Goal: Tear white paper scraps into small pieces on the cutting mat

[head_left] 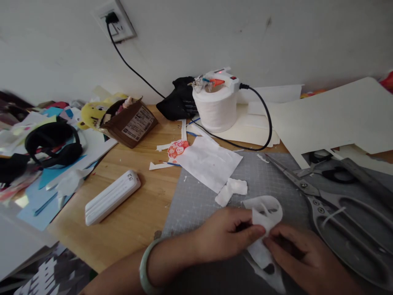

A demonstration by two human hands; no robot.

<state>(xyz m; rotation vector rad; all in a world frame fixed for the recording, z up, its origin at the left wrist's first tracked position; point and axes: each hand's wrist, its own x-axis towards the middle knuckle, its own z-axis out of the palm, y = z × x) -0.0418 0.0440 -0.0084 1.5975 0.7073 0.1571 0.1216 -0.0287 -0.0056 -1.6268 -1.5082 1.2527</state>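
Note:
A white cut-out paper piece with openings in it is curled between my two hands above the grey cutting mat. My left hand, with a pale bangle on the wrist, pinches its upper left part between thumb and fingers. On the right side, my right hand grips the paper near its middle, the fingertips close to my left thumb. A small white paper scrap lies just beyond my hands. Behind it is a white sheet beside a red flower-patterned piece.
Large scissors lie at the right, near smaller black-handled scissors. A glue gun rests on a white roll, its black cable looping over the table. Cardboard box, white power bank and headset are at the left.

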